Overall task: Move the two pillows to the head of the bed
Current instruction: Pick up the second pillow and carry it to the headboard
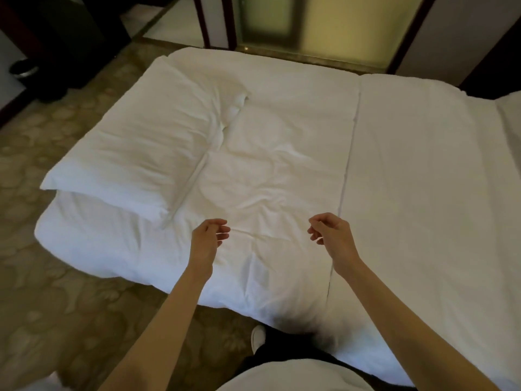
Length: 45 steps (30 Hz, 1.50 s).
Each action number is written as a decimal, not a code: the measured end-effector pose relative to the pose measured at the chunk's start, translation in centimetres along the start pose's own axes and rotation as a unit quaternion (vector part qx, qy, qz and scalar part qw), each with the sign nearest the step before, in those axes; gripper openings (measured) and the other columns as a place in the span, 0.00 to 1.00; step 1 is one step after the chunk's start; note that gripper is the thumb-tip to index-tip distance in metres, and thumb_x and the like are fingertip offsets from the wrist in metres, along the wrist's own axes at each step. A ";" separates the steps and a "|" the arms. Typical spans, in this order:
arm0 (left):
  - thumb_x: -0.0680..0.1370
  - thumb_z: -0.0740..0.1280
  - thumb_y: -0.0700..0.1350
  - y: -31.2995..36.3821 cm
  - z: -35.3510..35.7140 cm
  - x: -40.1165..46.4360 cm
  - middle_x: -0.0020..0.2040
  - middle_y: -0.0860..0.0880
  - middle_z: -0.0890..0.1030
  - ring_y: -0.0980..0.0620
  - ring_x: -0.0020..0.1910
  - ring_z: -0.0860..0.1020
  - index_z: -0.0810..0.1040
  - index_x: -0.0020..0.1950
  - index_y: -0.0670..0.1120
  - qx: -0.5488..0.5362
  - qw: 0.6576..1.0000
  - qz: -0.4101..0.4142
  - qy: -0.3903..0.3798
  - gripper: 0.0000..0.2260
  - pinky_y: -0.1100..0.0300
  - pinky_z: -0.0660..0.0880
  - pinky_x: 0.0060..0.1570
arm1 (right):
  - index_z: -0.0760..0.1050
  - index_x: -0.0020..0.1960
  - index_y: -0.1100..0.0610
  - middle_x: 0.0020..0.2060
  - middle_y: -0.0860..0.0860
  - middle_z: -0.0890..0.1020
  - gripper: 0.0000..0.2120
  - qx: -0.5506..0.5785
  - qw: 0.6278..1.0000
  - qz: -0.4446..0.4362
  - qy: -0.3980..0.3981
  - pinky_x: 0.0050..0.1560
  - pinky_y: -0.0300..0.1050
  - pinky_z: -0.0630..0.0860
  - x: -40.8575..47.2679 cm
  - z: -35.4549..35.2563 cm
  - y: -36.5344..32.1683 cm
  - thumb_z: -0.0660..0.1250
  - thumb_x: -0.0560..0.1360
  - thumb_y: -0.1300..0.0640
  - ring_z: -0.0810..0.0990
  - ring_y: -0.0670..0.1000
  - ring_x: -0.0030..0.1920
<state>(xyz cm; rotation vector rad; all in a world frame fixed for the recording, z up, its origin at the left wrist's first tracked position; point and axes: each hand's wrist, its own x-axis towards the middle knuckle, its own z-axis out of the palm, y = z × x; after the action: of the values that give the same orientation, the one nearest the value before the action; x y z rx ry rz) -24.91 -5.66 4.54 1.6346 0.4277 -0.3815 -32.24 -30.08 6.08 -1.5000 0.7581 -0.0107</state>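
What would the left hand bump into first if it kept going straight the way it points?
Probably the near corner of the white pillow. The left hand hovers empty over the wrinkled duvet, though its height above it is unclear.

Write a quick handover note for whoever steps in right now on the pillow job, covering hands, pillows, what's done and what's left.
Left hand: empty, fingers loosely curled, held over the white duvet.
Right hand: empty, same pose, near the duvet's fold line.
Pillows: one pillow lies on the left part of the bed, over the duvet. A second lies against it to the right, but white on white makes its edges hard to tell.
Done: nothing gripped at this moment.
Left: from this view I cannot tell which end is the head, so confirm placement, then grab and move both pillows if needed.
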 end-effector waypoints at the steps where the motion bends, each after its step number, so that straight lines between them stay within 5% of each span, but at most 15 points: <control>1: 0.78 0.56 0.37 -0.2 -0.3 0.5 0.40 0.47 0.81 0.50 0.40 0.79 0.80 0.44 0.46 -0.004 1.000 -0.002 0.005 0.13 0.61 0.72 0.43 | 0.79 0.40 0.56 0.30 0.49 0.82 0.06 0.001 1.000 0.000 -0.005 0.35 0.40 0.71 0.7 0.6 -0.2 0.66 0.74 0.64 0.77 0.45 0.28; 17: 0.79 0.56 0.38 -0.4 -5.1 8.6 0.41 0.47 0.81 0.51 0.41 0.79 0.80 0.47 0.45 -0.035 0.992 -0.072 0.096 0.13 0.62 0.72 0.42 | 0.76 0.42 0.57 0.39 0.54 0.82 0.08 0.038 0.991 0.086 -0.097 0.45 0.46 0.73 7.9 11.2 -1.4 0.63 0.75 0.67 0.81 0.54 0.40; 23: 0.78 0.54 0.37 1.7 -9.7 16.9 0.45 0.51 0.81 0.50 0.47 0.77 0.78 0.47 0.49 0.061 0.994 -0.028 0.082 0.14 0.59 0.71 0.49 | 0.76 0.43 0.56 0.40 0.53 0.82 0.07 0.057 0.988 0.111 -0.085 0.45 0.46 0.73 11.4 19.4 -2.3 0.64 0.74 0.67 0.81 0.53 0.41; 26: 0.77 0.54 0.38 3.6 -13.6 22.0 0.48 0.50 0.81 0.52 0.46 0.77 0.78 0.47 0.50 0.111 0.992 0.004 0.064 0.14 0.63 0.71 0.44 | 0.76 0.42 0.55 0.40 0.52 0.81 0.09 0.067 0.989 0.115 -0.059 0.44 0.45 0.71 13.1 25.1 -3.0 0.64 0.74 0.68 0.80 0.52 0.41; 30: 0.79 0.56 0.38 6.2 -18.9 28.4 0.58 0.46 0.79 0.53 0.50 0.76 0.77 0.56 0.47 0.187 0.981 0.034 0.046 0.13 0.63 0.70 0.49 | 0.75 0.43 0.54 0.43 0.53 0.80 0.07 0.085 0.986 0.143 -0.016 0.44 0.45 0.72 14.8 32.0 -3.9 0.66 0.73 0.66 0.79 0.53 0.43; 36: 0.79 0.58 0.40 10.8 -25.4 38.7 0.65 0.39 0.71 0.40 0.60 0.72 0.73 0.64 0.41 0.337 0.938 0.063 0.045 0.15 0.48 0.70 0.60 | 0.75 0.50 0.55 0.45 0.53 0.78 0.08 0.084 0.976 0.199 0.007 0.49 0.49 0.72 18.7 40.7 -5.4 0.67 0.72 0.63 0.77 0.52 0.46; 41: 0.80 0.59 0.47 12.8 -28.6 46.0 0.72 0.40 0.64 0.38 0.68 0.65 0.68 0.70 0.44 0.481 0.872 0.078 0.050 0.18 0.42 0.65 0.63 | 0.68 0.62 0.58 0.46 0.54 0.74 0.20 -0.001 0.975 0.221 -0.002 0.42 0.46 0.69 22.7 45.6 -5.2 0.69 0.73 0.57 0.72 0.50 0.42; 45: 0.80 0.58 0.55 13.4 -30.9 51.1 0.75 0.38 0.58 0.36 0.72 0.58 0.58 0.75 0.45 0.566 0.820 0.074 0.047 0.26 0.40 0.58 0.68 | 0.60 0.71 0.57 0.65 0.57 0.70 0.33 -0.098 0.968 0.229 0.020 0.52 0.50 0.70 25.6 48.0 -3.9 0.71 0.72 0.50 0.73 0.57 0.59</control>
<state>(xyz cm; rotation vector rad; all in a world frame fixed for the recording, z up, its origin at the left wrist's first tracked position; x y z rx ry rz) 26.12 26.59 -5.39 2.8446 0.1061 -0.4702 11.15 0.32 -6.99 -1.4806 1.1503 0.3941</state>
